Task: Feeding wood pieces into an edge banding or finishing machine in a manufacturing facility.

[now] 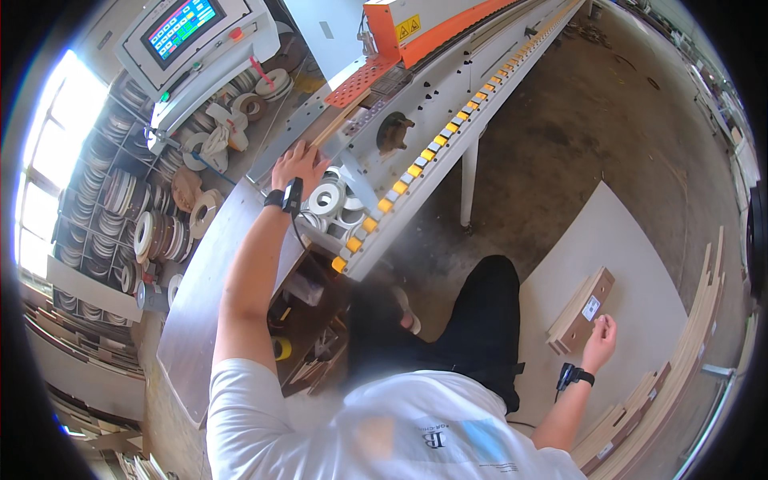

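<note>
Currently the left hand (299,166) lies over the near end of a wooden strip (339,122), which runs ahead of its fingers along the machine (432,48); whether it grips or merely presses, I cannot tell. White rolls (335,195) sit just right of that hand. The right hand (600,342) has curled fingers, their hold unclear, close beside a small stack of boards (574,322), which lies to their left on a pale sheet (612,232).
</note>
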`<state>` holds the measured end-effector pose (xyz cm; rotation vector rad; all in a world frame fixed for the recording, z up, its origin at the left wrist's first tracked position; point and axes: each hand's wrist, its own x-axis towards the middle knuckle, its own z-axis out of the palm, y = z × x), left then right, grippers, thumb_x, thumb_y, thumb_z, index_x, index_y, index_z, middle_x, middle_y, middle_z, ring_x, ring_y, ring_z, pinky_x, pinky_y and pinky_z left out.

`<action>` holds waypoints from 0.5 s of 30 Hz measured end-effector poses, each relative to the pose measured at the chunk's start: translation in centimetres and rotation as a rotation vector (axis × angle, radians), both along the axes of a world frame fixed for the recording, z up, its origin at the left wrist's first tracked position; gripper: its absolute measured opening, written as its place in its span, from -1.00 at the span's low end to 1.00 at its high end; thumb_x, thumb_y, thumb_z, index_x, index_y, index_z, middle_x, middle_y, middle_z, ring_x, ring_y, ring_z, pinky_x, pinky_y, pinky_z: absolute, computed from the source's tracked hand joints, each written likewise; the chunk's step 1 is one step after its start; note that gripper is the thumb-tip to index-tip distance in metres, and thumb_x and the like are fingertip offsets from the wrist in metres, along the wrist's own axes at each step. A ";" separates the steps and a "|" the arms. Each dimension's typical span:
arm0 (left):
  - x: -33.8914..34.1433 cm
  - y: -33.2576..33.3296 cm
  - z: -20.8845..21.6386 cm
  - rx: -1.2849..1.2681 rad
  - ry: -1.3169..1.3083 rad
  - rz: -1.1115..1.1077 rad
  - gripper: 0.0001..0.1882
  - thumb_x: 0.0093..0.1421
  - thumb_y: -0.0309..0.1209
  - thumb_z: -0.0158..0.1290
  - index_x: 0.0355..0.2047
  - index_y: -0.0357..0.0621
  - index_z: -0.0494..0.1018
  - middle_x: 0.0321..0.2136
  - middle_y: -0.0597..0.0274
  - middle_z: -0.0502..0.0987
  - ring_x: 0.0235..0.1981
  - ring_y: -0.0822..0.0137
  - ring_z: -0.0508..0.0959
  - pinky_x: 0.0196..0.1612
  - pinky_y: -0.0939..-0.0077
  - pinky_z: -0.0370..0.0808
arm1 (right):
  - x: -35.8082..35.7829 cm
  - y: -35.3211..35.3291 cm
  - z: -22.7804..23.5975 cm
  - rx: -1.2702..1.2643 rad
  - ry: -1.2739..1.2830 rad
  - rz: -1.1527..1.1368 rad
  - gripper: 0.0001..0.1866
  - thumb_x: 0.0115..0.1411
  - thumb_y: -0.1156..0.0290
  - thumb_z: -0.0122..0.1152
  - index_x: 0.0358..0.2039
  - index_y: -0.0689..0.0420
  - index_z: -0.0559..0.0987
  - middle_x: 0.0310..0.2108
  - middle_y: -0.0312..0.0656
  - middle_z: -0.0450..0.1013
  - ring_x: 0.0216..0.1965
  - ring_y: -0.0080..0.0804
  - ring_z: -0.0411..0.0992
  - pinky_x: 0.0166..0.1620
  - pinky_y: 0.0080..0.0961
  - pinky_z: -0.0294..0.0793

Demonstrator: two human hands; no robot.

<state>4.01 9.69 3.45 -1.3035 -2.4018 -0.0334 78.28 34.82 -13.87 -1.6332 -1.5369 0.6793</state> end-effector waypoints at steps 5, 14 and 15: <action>-1.4 5.2 -0.9 0.020 0.095 -0.008 -0.50 0.44 0.08 0.05 0.10 -0.04 0.57 0.11 0.05 0.52 0.12 -0.04 0.58 0.17 0.03 0.50 | -0.6 -0.6 0.6 -0.028 -0.057 -0.053 -0.60 0.49 0.16 0.28 0.15 0.18 0.64 -0.10 -0.09 0.70 -0.08 -0.34 0.66 0.05 -0.40 0.59; -6.5 14.8 -4.4 -0.009 0.252 -0.189 -0.57 0.47 0.03 -0.01 -0.06 -0.09 0.54 -0.10 -0.06 0.65 -0.05 -0.10 0.68 0.05 -0.01 0.61 | 1.2 -3.0 0.2 -0.043 0.041 -0.088 -0.64 0.47 0.22 0.31 0.14 0.18 0.63 -0.10 -0.11 0.68 -0.06 -0.37 0.62 0.06 -0.42 0.59; -8.0 14.6 -5.2 -0.005 0.160 -0.132 -0.48 0.51 0.04 -0.06 0.16 -0.13 0.46 0.13 -0.13 0.54 0.16 -0.15 0.55 0.23 -0.03 0.49 | 1.0 -3.0 0.3 -0.028 0.053 -0.091 -0.63 0.45 0.22 0.33 0.13 0.17 0.63 -0.12 -0.11 0.69 -0.08 -0.36 0.64 0.05 -0.41 0.61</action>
